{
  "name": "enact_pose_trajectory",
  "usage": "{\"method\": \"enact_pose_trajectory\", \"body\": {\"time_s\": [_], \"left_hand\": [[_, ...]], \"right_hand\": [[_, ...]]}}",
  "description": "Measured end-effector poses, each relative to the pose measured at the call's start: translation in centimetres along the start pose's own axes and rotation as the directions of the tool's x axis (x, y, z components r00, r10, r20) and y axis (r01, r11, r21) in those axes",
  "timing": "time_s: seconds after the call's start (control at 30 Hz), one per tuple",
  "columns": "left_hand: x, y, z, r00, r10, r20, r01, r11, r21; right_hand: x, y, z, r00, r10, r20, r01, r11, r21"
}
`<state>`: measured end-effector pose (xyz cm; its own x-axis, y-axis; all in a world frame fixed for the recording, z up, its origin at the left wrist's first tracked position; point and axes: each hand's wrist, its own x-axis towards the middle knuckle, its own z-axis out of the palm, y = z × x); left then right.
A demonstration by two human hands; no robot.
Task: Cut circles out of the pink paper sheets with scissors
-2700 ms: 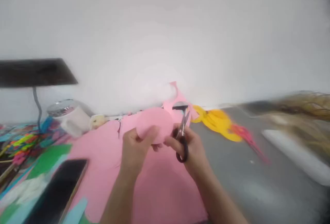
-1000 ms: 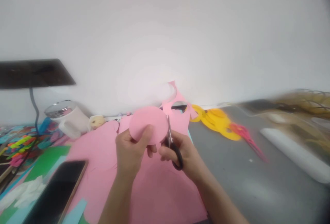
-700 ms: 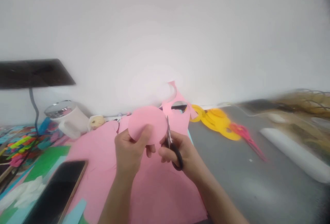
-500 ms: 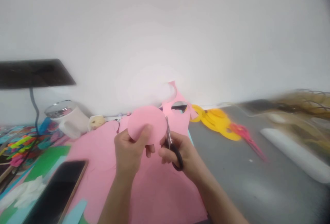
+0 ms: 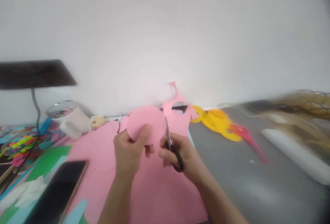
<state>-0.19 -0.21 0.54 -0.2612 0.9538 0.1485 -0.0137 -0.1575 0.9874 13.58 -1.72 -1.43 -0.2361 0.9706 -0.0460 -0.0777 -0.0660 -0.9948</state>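
Note:
A round pink paper disc (image 5: 144, 117) is pinched in my left hand (image 5: 131, 148), the thumb on its near face and the fingers behind it. My right hand (image 5: 180, 152) grips black-handled scissors (image 5: 168, 133) by their loops, fingers closed. The blades point up and stand at the disc's right edge; whether they touch the paper I cannot tell. Beneath both hands lie large pink paper sheets (image 5: 160, 189). Behind them, a pink paper offcut (image 5: 177, 97) with round holes leans at the wall.
Pink-handled scissors (image 5: 250, 141) lie beside yellow paper cutouts (image 5: 216, 121) on the grey table (image 5: 227, 182). To the left are a phone (image 5: 56, 189), a white mug (image 5: 74, 122), crumpled tissue (image 5: 23, 191) and colourful craft bits (image 5: 23, 145). A long white object (image 5: 294, 155) sits at right.
The disc and my left hand have shifted very slightly left. My grip on the disc and on the scissors looks the same.

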Motion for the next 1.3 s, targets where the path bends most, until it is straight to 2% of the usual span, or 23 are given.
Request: {"method": "enact_pose_trajectory", "body": {"time_s": [0.07,0.13,0.33,0.5,0.57,0.63,0.73,0.8,0.87,1.1,1.3], "left_hand": [[-0.04,0.13,0.03,1.000,-0.006,-0.012,0.006,1.000,-0.002],[-0.13,0.33,0.08,1.000,-0.024,-0.017,0.024,1.000,-0.006],[-0.38,0.68,0.15,0.998,-0.046,0.041,0.045,0.998,0.041],[-0.53,0.62,0.30,0.989,-0.059,0.134,0.046,0.994,0.094],[-0.46,0.54,0.29,0.990,-0.060,0.127,0.051,0.996,0.077],[-0.30,0.42,0.16,0.995,-0.052,0.086,0.049,0.998,0.036],[0.03,0.16,-0.21,0.998,-0.043,0.053,0.044,0.999,-0.024],[0.21,-0.01,-0.42,0.998,-0.036,0.060,0.039,0.999,-0.036],[0.33,-0.13,-0.48,0.998,-0.030,0.064,0.032,0.999,-0.034],[0.21,0.08,-0.18,0.997,-0.033,0.068,0.034,0.999,-0.019],[-0.23,0.61,0.00,0.998,-0.032,0.051,0.031,0.999,0.036]], "right_hand": [[0.12,0.02,0.00,0.999,-0.010,-0.048,0.010,1.000,0.003],[0.29,0.02,0.00,0.989,-0.031,-0.147,0.036,0.999,0.029],[0.51,-0.19,0.03,0.906,-0.119,-0.407,0.175,0.979,0.104],[0.33,-0.45,-0.14,0.868,-0.147,-0.474,0.190,0.981,0.042],[0.33,-0.44,-0.19,0.874,-0.155,-0.461,0.194,0.980,0.039],[0.35,-0.39,-0.15,0.906,-0.142,-0.399,0.182,0.981,0.062],[0.30,-0.39,0.05,0.975,-0.097,-0.201,0.113,0.991,0.066],[0.23,-0.45,0.15,0.994,-0.084,-0.075,0.088,0.994,0.057],[0.17,-0.50,0.16,0.995,-0.096,-0.008,0.097,0.993,0.070],[0.22,-0.37,-0.11,0.989,-0.127,0.077,0.118,0.987,0.112],[0.23,-0.28,-0.08,0.992,-0.115,0.053,0.108,0.988,0.114]]}}
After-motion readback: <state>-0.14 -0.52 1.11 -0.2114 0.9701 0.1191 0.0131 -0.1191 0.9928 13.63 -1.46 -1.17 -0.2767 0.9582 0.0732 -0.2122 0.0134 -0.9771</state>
